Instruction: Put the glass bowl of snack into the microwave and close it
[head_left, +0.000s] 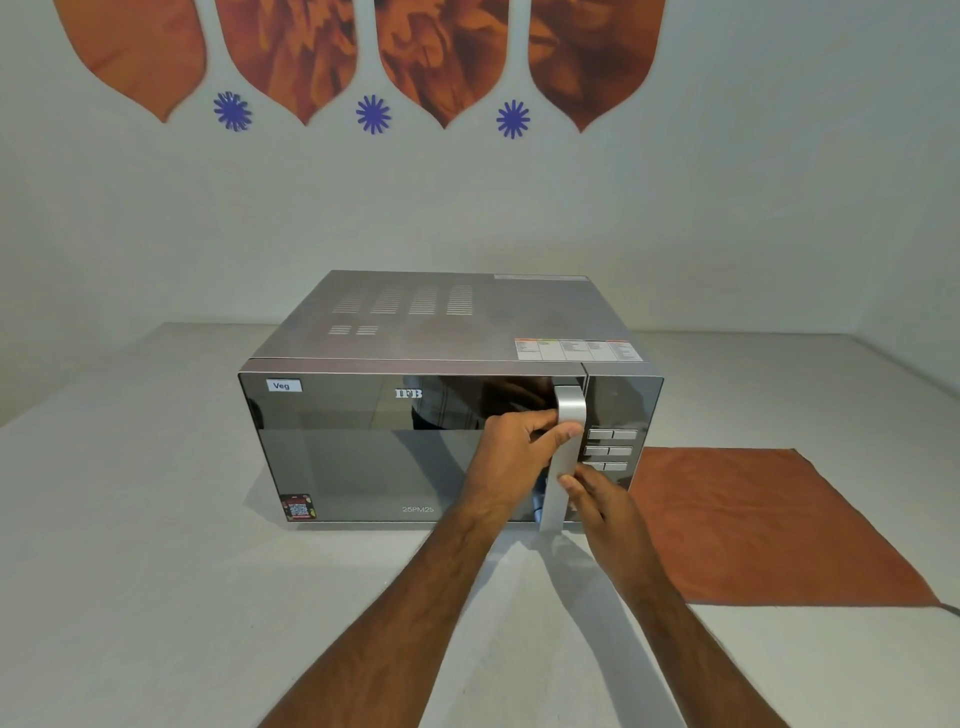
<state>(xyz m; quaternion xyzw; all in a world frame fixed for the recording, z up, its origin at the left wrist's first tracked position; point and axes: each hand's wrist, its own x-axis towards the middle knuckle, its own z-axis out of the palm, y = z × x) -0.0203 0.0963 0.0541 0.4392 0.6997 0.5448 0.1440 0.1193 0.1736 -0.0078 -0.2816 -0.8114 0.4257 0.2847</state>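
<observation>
A silver microwave (447, 332) stands in the middle of the counter with its dark mirrored door (374, 457) closed. A vertical silver handle (570, 405) runs down the door's right side. My left hand (514, 452) is wrapped around the handle near its upper half, thumb across the front. My right hand (597, 499) touches the handle's lower part from the right, fingers resting against it. The glass bowl of snack is not visible anywhere; the door glass only shows reflections.
A brown cloth mat (769, 525) lies flat on the counter to the right of the microwave. The control buttons (613, 449) sit right of the handle. The pale counter (156, 519) runs back to a wall with orange and blue decorations.
</observation>
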